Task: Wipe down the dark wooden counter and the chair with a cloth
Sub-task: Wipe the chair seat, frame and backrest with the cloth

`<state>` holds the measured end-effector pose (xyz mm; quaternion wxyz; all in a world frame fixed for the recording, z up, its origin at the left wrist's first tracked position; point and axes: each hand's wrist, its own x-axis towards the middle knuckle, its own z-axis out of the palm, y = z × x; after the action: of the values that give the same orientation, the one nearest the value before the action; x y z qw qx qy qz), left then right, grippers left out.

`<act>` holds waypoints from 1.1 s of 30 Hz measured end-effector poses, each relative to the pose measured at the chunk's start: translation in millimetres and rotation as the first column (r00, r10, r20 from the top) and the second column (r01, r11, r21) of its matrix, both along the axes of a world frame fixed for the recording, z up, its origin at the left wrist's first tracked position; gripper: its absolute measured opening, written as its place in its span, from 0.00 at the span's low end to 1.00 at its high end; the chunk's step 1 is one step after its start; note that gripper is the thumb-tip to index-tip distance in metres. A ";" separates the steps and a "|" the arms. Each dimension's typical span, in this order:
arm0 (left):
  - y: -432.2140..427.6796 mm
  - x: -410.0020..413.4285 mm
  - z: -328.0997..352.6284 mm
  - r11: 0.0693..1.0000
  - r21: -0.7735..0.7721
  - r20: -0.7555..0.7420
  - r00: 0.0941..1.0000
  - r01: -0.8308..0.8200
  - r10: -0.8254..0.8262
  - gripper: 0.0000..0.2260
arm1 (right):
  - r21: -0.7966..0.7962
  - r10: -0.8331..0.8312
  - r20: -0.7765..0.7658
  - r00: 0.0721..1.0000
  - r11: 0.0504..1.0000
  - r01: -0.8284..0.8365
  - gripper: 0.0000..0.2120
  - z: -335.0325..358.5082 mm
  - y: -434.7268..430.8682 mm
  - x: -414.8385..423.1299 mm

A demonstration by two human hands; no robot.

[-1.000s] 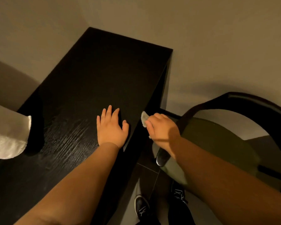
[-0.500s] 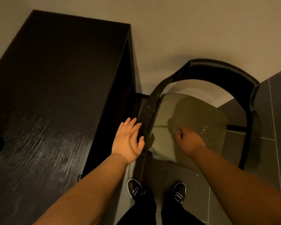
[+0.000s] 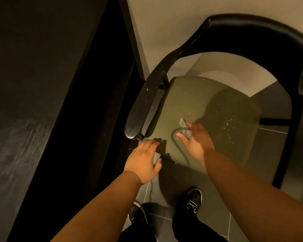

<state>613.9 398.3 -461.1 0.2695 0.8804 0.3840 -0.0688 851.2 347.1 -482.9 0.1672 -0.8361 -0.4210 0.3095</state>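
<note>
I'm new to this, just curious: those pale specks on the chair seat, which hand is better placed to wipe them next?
The right hand, probably. It holds the cloth against the seat, with the specks just beyond it. The left hand is empty at the seat's front corner.

Floor (image 3: 273, 142): I see dark tiles, chair (image 3: 252, 32) standing on them.
Seat (image 3: 208, 105): olive, speckled with crumbs, small cloth (image 3: 184, 127) lying on it.

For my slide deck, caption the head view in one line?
Right hand presses a small cloth onto the crumb-speckled chair seat; left hand rests at its front corner.
</note>
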 end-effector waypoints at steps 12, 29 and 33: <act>14.4 6.3 -133.4 0.990 0.024 0.019 0.990 -0.143 0.142 0.30 | 0.027 0.270 0.372 0.888 0.953 -0.301 0.27 -113.1 -21.9 -24.3; 32.7 49.6 -182.3 0.931 0.240 0.256 0.943 -0.274 0.212 0.35 | 0.120 0.331 0.449 0.830 0.898 -0.424 0.29 -137.7 41.6 -8.8; 30.2 43.8 -195.5 0.919 0.288 0.302 0.936 -0.269 0.179 0.34 | 0.047 0.477 0.463 0.747 0.828 -0.558 0.34 -148.5 24.2 -13.4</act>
<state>657.7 428.5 -656.6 0.1765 0.8634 0.4490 0.1475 837.8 371.3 -631.4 0.0525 -0.7138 -0.6895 0.1106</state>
